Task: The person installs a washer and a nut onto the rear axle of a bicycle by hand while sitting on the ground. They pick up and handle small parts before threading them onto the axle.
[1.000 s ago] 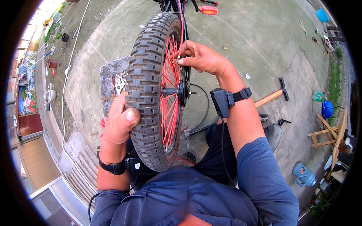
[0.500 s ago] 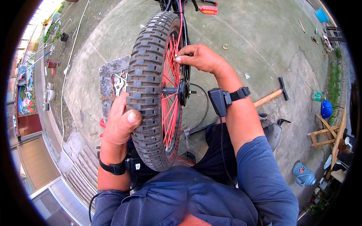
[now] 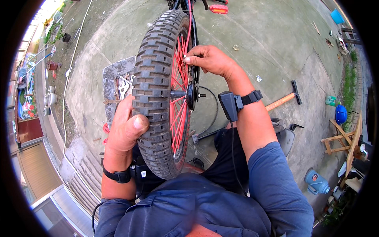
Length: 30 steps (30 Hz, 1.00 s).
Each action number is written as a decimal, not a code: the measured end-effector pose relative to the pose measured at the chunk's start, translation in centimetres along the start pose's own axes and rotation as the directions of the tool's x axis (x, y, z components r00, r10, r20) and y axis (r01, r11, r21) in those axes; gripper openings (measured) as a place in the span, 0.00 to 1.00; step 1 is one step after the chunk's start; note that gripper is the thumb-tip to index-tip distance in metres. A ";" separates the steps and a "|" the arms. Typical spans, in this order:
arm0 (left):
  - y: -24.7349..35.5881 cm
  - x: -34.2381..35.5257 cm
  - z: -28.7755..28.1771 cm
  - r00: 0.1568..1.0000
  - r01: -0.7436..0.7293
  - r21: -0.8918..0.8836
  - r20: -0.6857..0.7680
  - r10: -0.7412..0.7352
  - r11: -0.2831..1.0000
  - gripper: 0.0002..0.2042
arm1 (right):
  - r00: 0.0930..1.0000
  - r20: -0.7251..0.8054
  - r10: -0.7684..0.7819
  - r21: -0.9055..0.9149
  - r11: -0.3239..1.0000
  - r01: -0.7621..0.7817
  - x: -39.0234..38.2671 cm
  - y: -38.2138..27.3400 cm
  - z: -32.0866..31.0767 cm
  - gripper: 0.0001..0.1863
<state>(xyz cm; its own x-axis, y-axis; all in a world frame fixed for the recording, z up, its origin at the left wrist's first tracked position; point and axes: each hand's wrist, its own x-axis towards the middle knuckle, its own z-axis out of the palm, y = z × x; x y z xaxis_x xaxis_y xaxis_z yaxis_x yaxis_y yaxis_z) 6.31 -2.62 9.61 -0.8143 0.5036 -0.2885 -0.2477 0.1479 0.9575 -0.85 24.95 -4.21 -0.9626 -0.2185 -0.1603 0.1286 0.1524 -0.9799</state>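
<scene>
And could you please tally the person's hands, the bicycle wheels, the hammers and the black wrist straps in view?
Hands: 2 (left hand, right hand)
Bicycle wheel: 1
Hammer: 1
Black wrist straps: 2 (left strap, right strap)
Total: 6

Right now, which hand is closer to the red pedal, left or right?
Right. The right hand is by the red spokes, below the pedal in the picture. The left hand is farther, down at the tyre's left side.
</scene>
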 end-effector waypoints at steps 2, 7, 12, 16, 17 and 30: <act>0.0 0.0 0.2 1.000 -0.008 -0.020 0.010 0.009 1.000 0.49 | 1.000 0.007 -0.002 -0.004 1.000 0.002 0.0 0.1 -0.1 0.18; -1.2 0.0 -0.6 0.999 -0.040 -0.103 0.001 0.041 0.994 0.50 | 1.000 0.010 -0.028 0.013 1.000 0.028 0.1 0.4 0.2 0.19; -0.4 -0.1 -0.1 1.000 -0.009 -0.053 0.001 0.009 0.999 0.50 | 0.998 0.056 -0.004 0.009 1.000 0.004 0.2 0.8 -0.2 0.18; -0.3 0.3 -0.4 0.999 0.003 -0.029 0.050 -0.002 1.000 0.50 | 0.994 0.106 -0.003 0.057 0.998 -0.003 0.3 1.3 -1.1 0.17; -0.2 0.3 -0.2 0.999 -0.001 -0.039 0.032 0.002 0.999 0.49 | 0.993 0.120 -0.006 0.071 0.997 -0.003 0.3 1.4 -1.1 0.17; -1.2 0.5 -0.4 0.999 -0.048 -0.075 -0.017 0.047 0.996 0.54 | 0.977 0.213 0.004 0.007 1.000 -0.005 -0.6 0.4 -1.8 0.22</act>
<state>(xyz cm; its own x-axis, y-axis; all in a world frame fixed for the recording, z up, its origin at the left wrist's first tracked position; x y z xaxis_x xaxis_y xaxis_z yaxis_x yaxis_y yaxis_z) 5.97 -2.88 8.26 -0.8340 0.4950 -0.2437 -0.2471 0.0597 0.9671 -0.67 26.90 -4.30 -0.8892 -0.4181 -0.1856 0.1354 0.1470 -0.9798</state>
